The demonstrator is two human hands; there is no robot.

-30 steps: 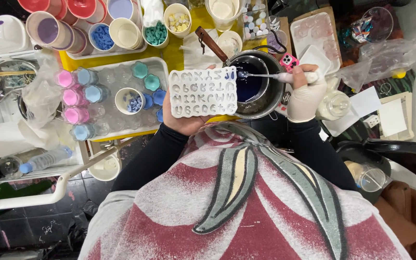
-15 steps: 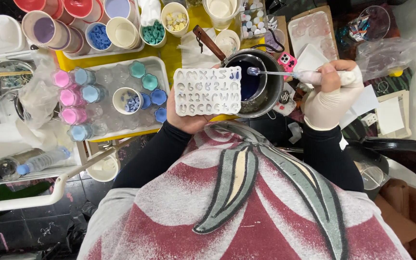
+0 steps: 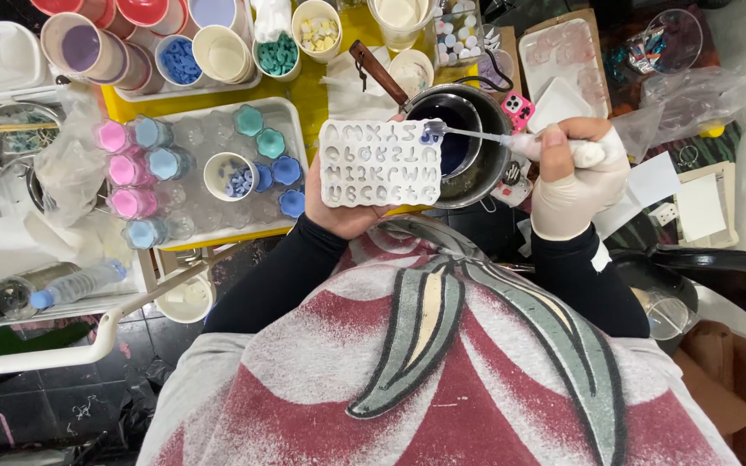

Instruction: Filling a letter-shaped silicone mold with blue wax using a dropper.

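Moved leftward: right hand [image 3: 576,185], gloved, gripping dropper [image 3: 511,138], tip touching white letter mould [image 3: 380,162]; left hand [image 3: 343,211] holding mould beside pot [image 3: 468,151].

Left hand [image 3: 343,207] cupped palm-up — gloved right hand [image 3: 576,185] curled tight.

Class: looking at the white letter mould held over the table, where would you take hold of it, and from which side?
Grip the white letter mould by its plain near-left edge, from underneath, as the left hand does. It is a flat slab lying level, cavities face up, and the dropper in the gloved right hand works at its far-right corner.
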